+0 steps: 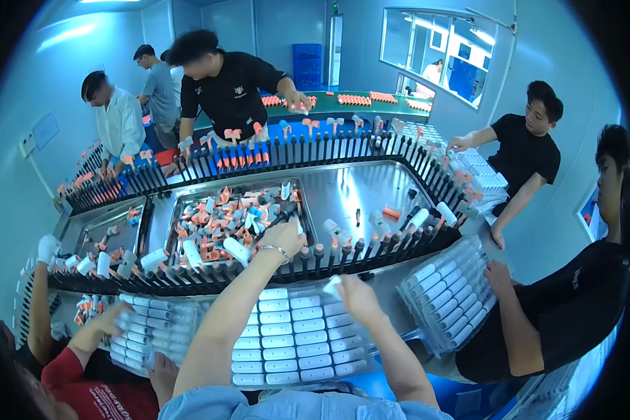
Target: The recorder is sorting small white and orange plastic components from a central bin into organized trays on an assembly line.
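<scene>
My left hand (285,238), a bracelet at its wrist, reaches over the near row of black pegs (343,260) toward the bin of orange and grey parts. Its fingers are closed by a small white piece (299,227), too blurred to name. My right hand (361,301) is pinched on a white plastic piece (334,285) above the far right corner of a tray. That clear tray (234,379) lies in front of me, filled with rows of white rounded casings (281,341). Several white casings (236,250) sit on the near pegs.
A metal bin (308,210) holds a heap of orange, grey and white parts. Black pegs ring the steel table (329,182). Co-workers stand on both sides and opposite. Trays of casings (449,294) lie to my right, others (150,329) to my left. A green conveyor (315,108) runs behind.
</scene>
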Demonstrator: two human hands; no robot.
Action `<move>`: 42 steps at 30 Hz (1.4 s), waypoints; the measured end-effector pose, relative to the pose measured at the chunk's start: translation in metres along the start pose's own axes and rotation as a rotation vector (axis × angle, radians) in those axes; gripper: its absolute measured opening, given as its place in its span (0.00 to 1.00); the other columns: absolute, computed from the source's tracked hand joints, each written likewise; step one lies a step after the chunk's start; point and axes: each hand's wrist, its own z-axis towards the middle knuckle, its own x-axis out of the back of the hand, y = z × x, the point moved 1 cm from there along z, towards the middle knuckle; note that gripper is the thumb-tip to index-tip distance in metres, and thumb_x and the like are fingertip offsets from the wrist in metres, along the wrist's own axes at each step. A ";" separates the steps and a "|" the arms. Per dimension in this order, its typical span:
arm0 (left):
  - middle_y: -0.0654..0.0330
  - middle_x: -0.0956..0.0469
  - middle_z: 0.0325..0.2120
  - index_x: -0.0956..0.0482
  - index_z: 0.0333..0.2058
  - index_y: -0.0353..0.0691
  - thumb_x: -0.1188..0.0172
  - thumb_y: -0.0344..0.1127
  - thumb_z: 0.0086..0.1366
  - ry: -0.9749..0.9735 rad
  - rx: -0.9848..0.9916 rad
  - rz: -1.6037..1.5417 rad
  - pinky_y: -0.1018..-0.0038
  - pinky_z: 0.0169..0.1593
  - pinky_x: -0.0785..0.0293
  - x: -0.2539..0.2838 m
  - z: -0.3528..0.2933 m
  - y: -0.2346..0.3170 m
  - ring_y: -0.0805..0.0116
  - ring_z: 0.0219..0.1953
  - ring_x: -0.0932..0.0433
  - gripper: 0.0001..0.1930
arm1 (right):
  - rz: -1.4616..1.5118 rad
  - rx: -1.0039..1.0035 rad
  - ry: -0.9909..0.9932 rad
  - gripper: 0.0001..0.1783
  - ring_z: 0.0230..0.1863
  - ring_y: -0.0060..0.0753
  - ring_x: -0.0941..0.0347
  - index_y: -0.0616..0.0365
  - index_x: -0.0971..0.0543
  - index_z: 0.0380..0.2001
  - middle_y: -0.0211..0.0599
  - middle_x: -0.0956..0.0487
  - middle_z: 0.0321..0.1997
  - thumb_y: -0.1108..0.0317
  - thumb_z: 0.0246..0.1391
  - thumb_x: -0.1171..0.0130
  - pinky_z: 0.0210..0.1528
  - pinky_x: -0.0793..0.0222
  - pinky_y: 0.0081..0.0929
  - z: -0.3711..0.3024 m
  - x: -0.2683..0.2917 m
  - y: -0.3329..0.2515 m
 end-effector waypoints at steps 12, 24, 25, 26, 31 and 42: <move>0.51 0.29 0.40 0.31 0.44 0.39 0.40 0.33 0.50 0.859 -0.150 0.054 0.51 0.51 0.41 0.016 -0.083 -0.048 0.50 0.45 0.32 0.20 | 0.179 -0.348 0.273 0.24 0.36 0.58 0.27 0.72 0.34 0.42 0.58 0.24 0.30 0.58 0.52 0.50 0.39 0.33 0.42 0.089 0.027 0.025; 0.56 0.29 0.35 0.26 0.36 0.37 0.42 0.29 0.51 0.311 -0.210 -0.108 0.66 0.44 0.32 -0.082 -0.138 -0.085 0.57 0.40 0.30 0.12 | -0.130 -0.112 -0.005 0.27 0.36 0.60 0.28 0.67 0.39 0.49 0.63 0.29 0.41 0.63 0.49 0.48 0.38 0.31 0.47 0.143 -0.061 -0.082; 0.55 0.28 0.35 0.25 0.37 0.37 0.43 0.33 0.52 0.255 -0.198 -0.062 0.66 0.45 0.32 -0.086 -0.135 -0.093 0.56 0.40 0.30 0.13 | -0.053 -0.095 -0.018 0.30 0.41 0.61 0.29 0.67 0.41 0.52 0.65 0.32 0.46 0.63 0.49 0.47 0.41 0.32 0.47 0.137 -0.063 -0.090; 0.55 0.28 0.35 0.25 0.37 0.37 0.43 0.36 0.52 0.174 -0.161 -0.090 0.65 0.45 0.31 -0.091 -0.127 -0.091 0.56 0.40 0.29 0.13 | 0.074 0.050 0.108 0.35 0.48 0.63 0.34 0.68 0.46 0.57 0.66 0.35 0.49 0.62 0.50 0.46 0.46 0.35 0.46 0.126 -0.067 -0.084; 0.53 0.27 0.34 0.24 0.35 0.38 0.42 0.42 0.54 -0.028 -0.087 -0.044 0.63 0.44 0.32 -0.092 -0.110 -0.099 0.55 0.42 0.30 0.15 | 0.104 0.239 -0.012 0.20 0.42 0.50 0.31 0.63 0.30 0.44 0.49 0.27 0.39 0.65 0.48 0.43 0.42 0.34 0.40 0.043 -0.056 -0.064; 0.50 0.27 0.38 0.32 0.46 0.42 0.40 0.47 0.54 0.212 -0.483 -0.515 0.64 0.43 0.30 -0.022 -0.102 0.010 0.52 0.42 0.27 0.24 | -0.245 0.128 -0.456 0.14 0.46 0.46 0.32 0.54 0.21 0.34 0.43 0.27 0.42 0.62 0.42 0.42 0.47 0.32 0.39 -0.014 -0.052 0.013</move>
